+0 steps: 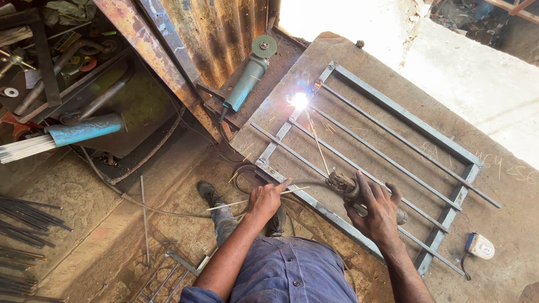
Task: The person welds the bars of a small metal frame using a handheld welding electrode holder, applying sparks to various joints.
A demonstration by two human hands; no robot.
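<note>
My right hand grips a welding electrode holder whose thin rod reaches up to a bright white arc on the left rail of a grey metal grille frame. The frame lies flat on a brown worktable. My left hand rests at the frame's near corner and holds a spare thin welding rod that sticks out to the left. A dark cable runs from the holder toward my left hand.
A teal angle grinder lies at the table's far-left edge. A bundle of welding rods in a blue sleeve sits at left. A small blue-and-white tape measure lies at the table's right. Steel rods and scrap pieces litter the floor.
</note>
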